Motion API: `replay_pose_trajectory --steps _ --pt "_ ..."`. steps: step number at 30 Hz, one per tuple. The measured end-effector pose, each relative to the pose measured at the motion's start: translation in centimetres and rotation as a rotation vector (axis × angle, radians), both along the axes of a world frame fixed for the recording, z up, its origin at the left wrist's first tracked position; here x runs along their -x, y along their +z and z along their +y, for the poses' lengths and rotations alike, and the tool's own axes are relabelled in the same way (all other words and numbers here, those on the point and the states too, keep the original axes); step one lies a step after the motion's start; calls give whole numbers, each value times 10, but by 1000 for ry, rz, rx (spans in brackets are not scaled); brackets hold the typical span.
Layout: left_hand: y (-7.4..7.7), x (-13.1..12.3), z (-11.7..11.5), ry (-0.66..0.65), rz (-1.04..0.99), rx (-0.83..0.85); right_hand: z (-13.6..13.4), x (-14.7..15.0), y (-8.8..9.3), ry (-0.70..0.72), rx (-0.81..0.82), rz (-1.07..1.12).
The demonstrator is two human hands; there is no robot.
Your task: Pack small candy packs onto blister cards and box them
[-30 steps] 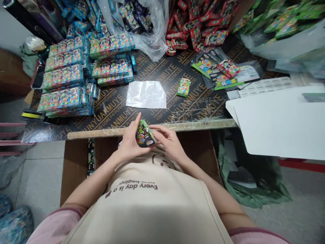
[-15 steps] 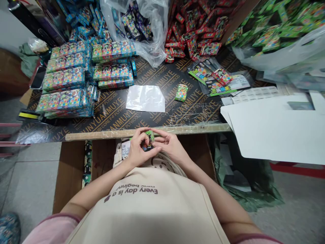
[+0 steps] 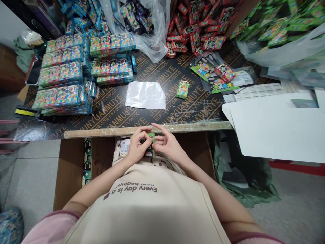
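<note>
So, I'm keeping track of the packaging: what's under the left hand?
A green-and-black package shows at one side of the left hand, a pale printed piece at the other; the hand covers whatever lies between.

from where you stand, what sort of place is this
Probably a small packing workshop: bundled rows of boxes are stacked on the left of a table, loose red boxes lie heaped at the back, and the left hand holds a green-and-black packet.

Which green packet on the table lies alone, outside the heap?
The green packet just right of the white sheet; the other green packets lie heaped farther right.
</note>
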State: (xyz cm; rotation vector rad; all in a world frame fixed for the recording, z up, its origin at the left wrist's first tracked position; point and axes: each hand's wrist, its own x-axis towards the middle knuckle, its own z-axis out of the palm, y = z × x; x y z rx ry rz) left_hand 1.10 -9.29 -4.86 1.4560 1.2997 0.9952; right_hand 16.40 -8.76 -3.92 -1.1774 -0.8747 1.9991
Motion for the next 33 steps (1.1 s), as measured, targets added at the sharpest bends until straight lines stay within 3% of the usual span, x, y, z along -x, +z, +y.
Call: replay_pose_trajectory --steps 5,7,11,16,24,33 --pt "-12 1 -6 -53 70 -36 -9 10 -20 -86 132 55" --pt "-11 5 -6 -108 103 -53 -11 9 -21 -71 108 9" --pt "5 18 3 -308 204 -127 -9 -3 -7 25 -25 -51" --pt "25 27 9 -483 347 -150 -5 -15 3 147 -53 118" --pt "16 25 -16 -375 305 -100 -11 -19 -5 263 73 206" --pt "29 31 -20 -336 310 -78 -14 -10 4 186 -82 86"
